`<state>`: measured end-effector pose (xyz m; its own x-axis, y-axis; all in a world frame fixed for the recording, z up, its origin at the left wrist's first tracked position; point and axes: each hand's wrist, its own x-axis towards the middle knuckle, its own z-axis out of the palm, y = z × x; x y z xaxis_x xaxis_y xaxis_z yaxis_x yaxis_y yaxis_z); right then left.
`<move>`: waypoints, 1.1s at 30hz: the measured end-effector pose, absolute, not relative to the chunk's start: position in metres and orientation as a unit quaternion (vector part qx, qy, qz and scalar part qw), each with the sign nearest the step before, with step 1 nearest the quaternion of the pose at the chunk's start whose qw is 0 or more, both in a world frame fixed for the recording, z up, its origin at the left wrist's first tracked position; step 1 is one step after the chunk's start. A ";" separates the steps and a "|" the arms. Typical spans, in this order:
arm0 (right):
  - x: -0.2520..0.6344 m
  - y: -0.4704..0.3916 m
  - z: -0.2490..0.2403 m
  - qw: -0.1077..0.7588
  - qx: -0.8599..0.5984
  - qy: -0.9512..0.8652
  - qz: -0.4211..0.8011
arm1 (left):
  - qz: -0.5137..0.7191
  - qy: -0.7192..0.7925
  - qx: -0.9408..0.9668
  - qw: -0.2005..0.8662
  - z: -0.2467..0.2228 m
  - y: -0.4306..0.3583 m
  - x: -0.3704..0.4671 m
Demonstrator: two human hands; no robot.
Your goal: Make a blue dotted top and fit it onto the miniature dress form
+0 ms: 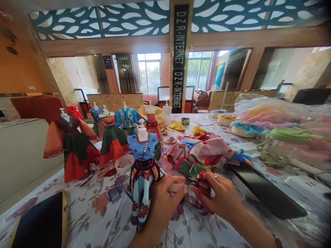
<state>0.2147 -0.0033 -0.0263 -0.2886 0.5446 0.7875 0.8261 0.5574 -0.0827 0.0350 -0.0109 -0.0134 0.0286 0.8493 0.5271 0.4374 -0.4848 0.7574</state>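
In the head view, my left hand (168, 194) is closed, fingers curled together; what it holds, if anything, I cannot make out. Close beside it stands a small dress-form doll (142, 146) in a blue top and patterned trousers, covering part of my wrist. My right hand (223, 193), with a ring on one finger, pinches a red cloth piece (201, 199) with pale and purple parts that hangs down toward the tablecloth. Just beyond my hands lies a heap of printed fabric scraps (210, 150), pink, green, red and blue.
More dressed dolls (69, 148) stand at the left, near a white bowl (124, 163). A tablet-like device (38, 220) lies front left, a black phone (266, 189) right. Beyond the phone are a green-lidded jar (281, 146), a white power strip (307, 187) and plastic bags (266, 108).
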 end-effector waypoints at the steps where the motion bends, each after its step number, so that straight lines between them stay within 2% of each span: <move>1: 0.215 -0.003 -0.026 0.407 -0.435 -0.783 -0.179 | 0.520 0.464 0.691 0.194 -0.015 -0.010 0.035; 10: 0.210 -0.002 -0.029 0.398 -0.435 -0.792 -0.162 | 0.456 0.468 0.694 0.303 -0.028 0.000 0.039; 18: 0.208 0.003 -0.037 0.380 -0.447 -0.799 -0.130 | 0.560 0.476 0.608 0.300 -0.024 0.003 0.033; 25: 0.211 0.006 -0.038 0.363 -0.431 -0.808 -0.171 | 0.557 0.478 0.617 0.284 -0.018 0.000 0.034; 33: 0.210 0.006 -0.039 0.354 -0.442 -0.808 -0.161 | 0.565 0.459 0.632 0.266 -0.019 0.001 0.033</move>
<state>0.2104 0.0059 -0.0389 -0.3583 0.6009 0.7145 0.8291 0.5567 -0.0524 0.0332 0.0005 -0.0191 -0.0604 0.8808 0.4695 0.2796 -0.4366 0.8551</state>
